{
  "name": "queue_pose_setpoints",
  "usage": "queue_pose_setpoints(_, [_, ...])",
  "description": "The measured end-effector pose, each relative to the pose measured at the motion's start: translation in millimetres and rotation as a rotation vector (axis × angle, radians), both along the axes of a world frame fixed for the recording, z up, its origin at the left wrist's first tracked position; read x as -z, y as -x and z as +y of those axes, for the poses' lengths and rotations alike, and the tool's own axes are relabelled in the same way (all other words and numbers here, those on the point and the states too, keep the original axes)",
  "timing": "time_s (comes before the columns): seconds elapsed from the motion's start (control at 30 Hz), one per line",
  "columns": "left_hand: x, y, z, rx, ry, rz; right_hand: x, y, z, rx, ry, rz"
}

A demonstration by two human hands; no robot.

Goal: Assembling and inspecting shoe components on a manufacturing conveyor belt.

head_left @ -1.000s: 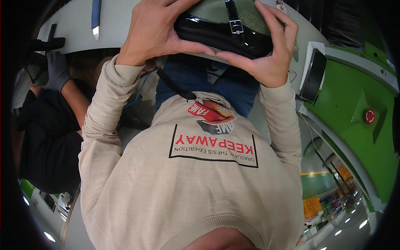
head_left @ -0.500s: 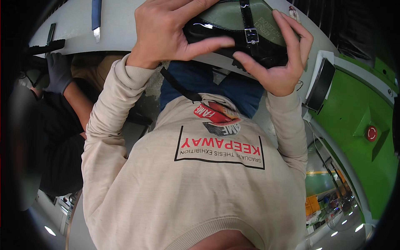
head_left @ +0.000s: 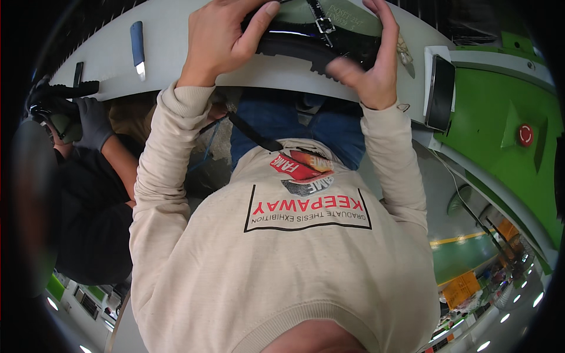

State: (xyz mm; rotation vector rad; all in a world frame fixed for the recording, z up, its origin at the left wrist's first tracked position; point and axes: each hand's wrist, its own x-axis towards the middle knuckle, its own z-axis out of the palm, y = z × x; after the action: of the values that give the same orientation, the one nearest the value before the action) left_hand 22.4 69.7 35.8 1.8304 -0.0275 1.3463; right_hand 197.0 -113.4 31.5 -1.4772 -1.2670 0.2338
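Note:
Both of my hands hold a glossy black shoe (head_left: pixel 350 46) with a thick ridged sole, lifted over the table's near edge. A thin strap with a silver buckle (head_left: pixel 324 25) crosses its green, last-like filling. My left hand (head_left: pixel 220 44) grips the left end, its thumb stretched along the upper side. Around the right end curves my right hand (head_left: pixel 379 73), its thumb blurred near the sole and its fingers at the far side. The frame's top edge cuts off part of the shoe and the left fingers.
On the pale table (head_left: pixel 170 56) lies a blue-handled knife (head_left: pixel 138 50), left of me. A small wrapped blade (head_left: pixel 405 54) and a dark phone-like device (head_left: pixel 440 93) are to the right, beside a green machine (head_left: pixel 500 112) with a red button (head_left: pixel 525 135). At left, a co-worker's gloved hand (head_left: pixel 93 120) holds a black shoe.
The shoe has shifted left and tilted, showing more of its sole edge. My right thumb has moved along the sole. The whole view has shifted, bringing more of the table into sight.

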Motion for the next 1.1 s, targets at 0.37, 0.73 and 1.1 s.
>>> queue_pose_setpoints(0.37, [4,27,16,-0.271,-0.200,0.615,-43,4,-13,-0.038,-0.008,-0.386])
queue_pose_setpoints(0.73, [4,28,28,-0.167,-0.015,0.623,-68,-1,0,-0.091,0.078,-0.380])
queue_pose_setpoints(1.1, [3,22,30,-0.201,-0.008,0.666,-69,-10,5,-0.100,0.175,-0.340])
